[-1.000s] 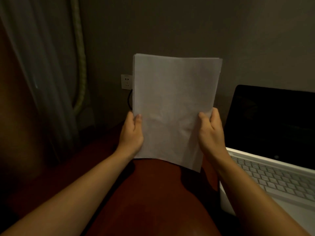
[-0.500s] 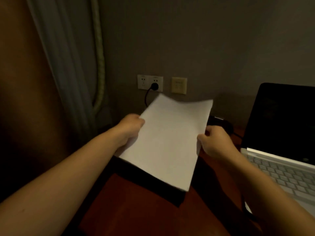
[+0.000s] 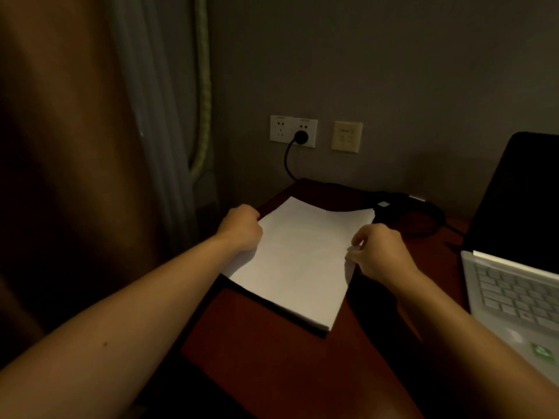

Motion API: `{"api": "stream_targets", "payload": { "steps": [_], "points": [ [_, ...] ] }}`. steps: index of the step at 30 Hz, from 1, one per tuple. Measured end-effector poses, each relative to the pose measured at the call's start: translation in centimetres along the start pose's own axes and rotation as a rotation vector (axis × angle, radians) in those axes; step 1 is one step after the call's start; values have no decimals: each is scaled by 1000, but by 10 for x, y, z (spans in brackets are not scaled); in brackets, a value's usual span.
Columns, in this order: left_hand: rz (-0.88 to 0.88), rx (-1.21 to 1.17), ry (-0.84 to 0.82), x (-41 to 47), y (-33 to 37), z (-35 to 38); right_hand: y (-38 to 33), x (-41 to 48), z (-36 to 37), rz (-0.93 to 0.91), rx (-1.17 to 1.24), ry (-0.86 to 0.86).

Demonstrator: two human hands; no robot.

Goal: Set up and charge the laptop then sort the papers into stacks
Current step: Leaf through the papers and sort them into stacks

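Just left of the silver laptop (image 3: 514, 294), a rectangular stack of smooth white papers (image 3: 302, 261) sits low over the glossy red-brown desk (image 3: 272, 367), left hand (image 3: 242, 229) gripping one long edge, right hand (image 3: 379, 252) pinching the other.

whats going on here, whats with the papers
A person holds a stack of papers by its side edges: the left hand grips the left edge, the right hand pinches the right. The stack is flat and low at the desk; whether it rests fully on it is unclear. The laptop stands open at the right with a dark screen. A black plug sits in the wall socket.
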State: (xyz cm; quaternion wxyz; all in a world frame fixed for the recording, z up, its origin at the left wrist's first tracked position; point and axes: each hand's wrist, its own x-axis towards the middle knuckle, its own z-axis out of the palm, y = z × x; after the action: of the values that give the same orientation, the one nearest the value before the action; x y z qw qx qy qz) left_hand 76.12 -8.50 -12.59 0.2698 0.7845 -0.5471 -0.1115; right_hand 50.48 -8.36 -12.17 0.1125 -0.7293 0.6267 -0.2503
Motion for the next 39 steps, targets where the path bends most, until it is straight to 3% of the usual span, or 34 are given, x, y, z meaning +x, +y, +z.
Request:
{"api": "stream_targets", "payload": {
  "steps": [7,13,22,26,39],
  "points": [
    [-9,98,68,12,-15,-8,-27,2,21,-237,-324,-27],
    [-17,179,39,11,-15,-11,-31,4,22,-334,-385,-54],
    [-46,214,-17,8,-14,-15,-37,5,30,-316,-365,-101],
    [-41,334,-42,3,-9,-16,-37,2,29,-289,-317,-106],
    [278,429,-110,-52,59,-4,-13,-35,-28,-273,-475,-1]
  ]
}}
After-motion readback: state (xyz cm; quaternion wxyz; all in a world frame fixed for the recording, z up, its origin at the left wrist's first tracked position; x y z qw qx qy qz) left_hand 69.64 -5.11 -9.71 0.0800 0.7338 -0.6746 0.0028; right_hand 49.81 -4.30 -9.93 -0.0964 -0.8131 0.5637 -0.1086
